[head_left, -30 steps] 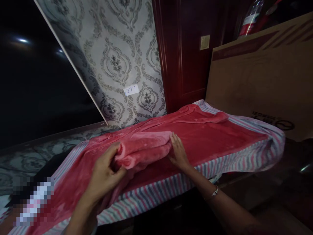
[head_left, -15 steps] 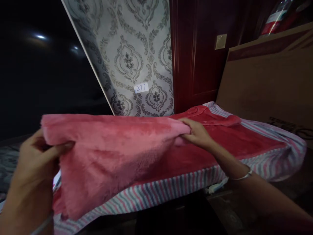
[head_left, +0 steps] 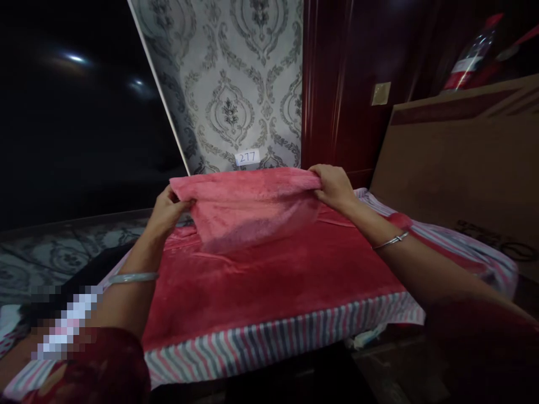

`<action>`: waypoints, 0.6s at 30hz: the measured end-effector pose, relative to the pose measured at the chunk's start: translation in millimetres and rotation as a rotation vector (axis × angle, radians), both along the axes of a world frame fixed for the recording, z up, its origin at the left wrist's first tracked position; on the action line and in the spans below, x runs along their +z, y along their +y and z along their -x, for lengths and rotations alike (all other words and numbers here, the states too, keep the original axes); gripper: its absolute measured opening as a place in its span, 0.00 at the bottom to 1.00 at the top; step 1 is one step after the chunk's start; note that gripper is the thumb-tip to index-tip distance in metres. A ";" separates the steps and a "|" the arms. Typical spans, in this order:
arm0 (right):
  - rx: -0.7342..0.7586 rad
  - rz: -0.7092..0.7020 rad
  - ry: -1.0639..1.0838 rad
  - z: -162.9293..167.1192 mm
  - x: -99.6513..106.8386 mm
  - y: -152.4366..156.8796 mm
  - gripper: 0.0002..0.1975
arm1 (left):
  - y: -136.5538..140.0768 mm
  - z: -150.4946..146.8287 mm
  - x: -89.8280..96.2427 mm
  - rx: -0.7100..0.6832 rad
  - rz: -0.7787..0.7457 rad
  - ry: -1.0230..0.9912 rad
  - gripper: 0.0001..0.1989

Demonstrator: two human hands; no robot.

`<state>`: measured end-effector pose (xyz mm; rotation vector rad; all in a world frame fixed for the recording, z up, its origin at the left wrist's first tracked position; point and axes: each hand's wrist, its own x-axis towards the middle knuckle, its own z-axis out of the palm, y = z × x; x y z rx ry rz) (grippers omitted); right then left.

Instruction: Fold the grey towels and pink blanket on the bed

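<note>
A fluffy pink cloth point(head_left: 248, 205), perhaps a piece of plush clothing, is stretched between my two hands above the table. My left hand point(head_left: 168, 210) pinches its upper left corner between thumb and fingers. At the opposite upper corner, my right hand point(head_left: 334, 185) is closed around the fabric. Below the cloth lies a red plush cover point(head_left: 269, 286) with a striped pink, grey and white edge point(head_left: 252, 339). The lower part of the held cloth hangs down to the cover; whether it is a separate piece or joined to it, I cannot tell.
On the right stands a large cardboard box point(head_left: 455, 163), with a plastic bottle point(head_left: 465, 62) on top. A large dark glossy screen point(head_left: 84, 123) is at the left. Behind are patterned wallpaper point(head_left: 229, 106) with a "277" label point(head_left: 247, 157) and dark red panelling point(head_left: 337, 101).
Both hands have moved away from me with the pink cloth, the left one also to the right. The hands are closer together, and more of the red cover shows in front.
</note>
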<state>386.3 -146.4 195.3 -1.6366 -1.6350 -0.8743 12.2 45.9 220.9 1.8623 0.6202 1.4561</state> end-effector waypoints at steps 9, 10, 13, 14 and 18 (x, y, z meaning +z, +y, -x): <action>0.053 0.247 -0.217 32.0 -154.9 -44.6 0.21 | -9.7 31.8 -146.2 0.013 0.112 0.323 0.22; 0.089 0.278 -0.215 36.3 -173.4 -52.2 0.22 | -15.2 37.8 -160.7 -0.007 0.132 0.351 0.20; 0.146 0.339 -0.171 44.9 -209.6 -71.2 0.26 | -31.3 54.5 -188.1 -0.005 0.200 0.350 0.16; 0.147 0.344 -0.148 46.4 -216.0 -76.0 0.28 | -36.0 59.2 -192.1 0.006 0.236 0.336 0.15; 0.157 0.316 -0.037 48.8 -228.3 -89.8 0.28 | -50.8 70.4 -193.7 -0.028 0.585 0.243 0.18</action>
